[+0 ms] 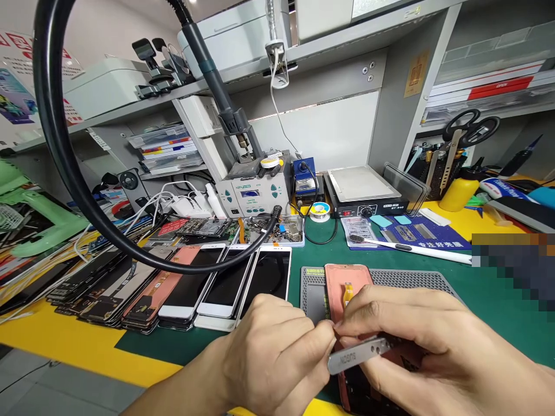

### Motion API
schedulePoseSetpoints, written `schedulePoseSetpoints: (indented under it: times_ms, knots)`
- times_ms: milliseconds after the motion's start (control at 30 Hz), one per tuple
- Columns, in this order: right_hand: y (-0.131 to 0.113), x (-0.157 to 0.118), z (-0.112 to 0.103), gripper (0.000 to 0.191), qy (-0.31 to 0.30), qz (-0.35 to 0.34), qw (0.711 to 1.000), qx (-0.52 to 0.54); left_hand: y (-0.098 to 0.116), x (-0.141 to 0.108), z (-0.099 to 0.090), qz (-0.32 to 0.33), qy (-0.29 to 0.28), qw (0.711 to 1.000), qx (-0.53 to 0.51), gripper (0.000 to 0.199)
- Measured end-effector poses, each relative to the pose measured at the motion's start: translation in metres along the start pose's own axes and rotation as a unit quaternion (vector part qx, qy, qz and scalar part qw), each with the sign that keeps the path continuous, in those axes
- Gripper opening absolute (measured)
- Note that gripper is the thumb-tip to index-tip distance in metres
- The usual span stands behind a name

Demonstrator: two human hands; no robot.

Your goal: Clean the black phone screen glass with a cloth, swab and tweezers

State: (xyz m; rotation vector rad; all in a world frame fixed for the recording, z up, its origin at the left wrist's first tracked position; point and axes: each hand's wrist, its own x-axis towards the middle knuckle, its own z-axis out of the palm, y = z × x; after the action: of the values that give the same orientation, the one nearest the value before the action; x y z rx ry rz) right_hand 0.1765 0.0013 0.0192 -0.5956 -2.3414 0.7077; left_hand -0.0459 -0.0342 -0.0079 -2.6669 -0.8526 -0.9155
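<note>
My right hand (433, 329) is closed round a pair of steel tweezers (358, 355) marked SUGON, their blunt end pointing left. My left hand (277, 352) is curled shut, its thumb and finger meeting my right fingertips. Whatever is pinched where they meet is too small or hidden to make out. Below both hands lies a phone screen panel (336, 289) with a pinkish back and a gold flex cable (347, 293). Its lower part is dark and partly covered by my right hand. Beneath the panel is a grey anti-slip mat (405, 279).
Several phones and screens (225, 289) lie in rows at left. A black hose (130, 248) loops across in front of the hot-air station (254, 193). Behind are a solder spool (319, 211) and a heating plate (366, 188). A white brush (411, 249) lies right of centre.
</note>
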Motion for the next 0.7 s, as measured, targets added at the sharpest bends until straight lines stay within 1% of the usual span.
schedulePoseSetpoints:
  times_ms: [133, 200, 267, 400, 500, 700]
  knots:
    - [0.0010, 0.0002, 0.0009, 0.024, -0.010, -0.024, 0.999, -0.035, -0.0019, -0.0005, -0.0006, 0.009, -0.004, 1.000, -0.023, 0.014]
    - [0.0009, 0.0005, 0.0020, 0.023, -0.009, -0.030, 0.998, -0.061, -0.0016, 0.0004, -0.0002, 0.009, -0.018, 1.000, -0.023, 0.016]
    - [0.0008, -0.0001, 0.0028, 0.022, -0.011, -0.021, 0.997, -0.078, -0.0012, 0.0017, 0.0001, 0.005, -0.031, 0.999, -0.021, 0.017]
    - [0.0023, -0.0031, 0.0029, 0.021, -0.037, 0.018, 0.995, -0.089, -0.0031, 0.0027, 0.0016, 0.006, -0.049, 0.998, -0.035, 0.015]
    - [0.0030, -0.0027, 0.0019, 0.017, -0.053, 0.027, 0.995, -0.085, -0.0056, 0.0014, 0.0040, 0.014, -0.060, 0.997, -0.046, 0.014]
    - [0.0017, 0.0007, -0.0015, 0.017, -0.066, 0.046, 0.994, -0.075, -0.0036, 0.0013, 0.0043, 0.011, -0.061, 0.997, -0.051, 0.023]
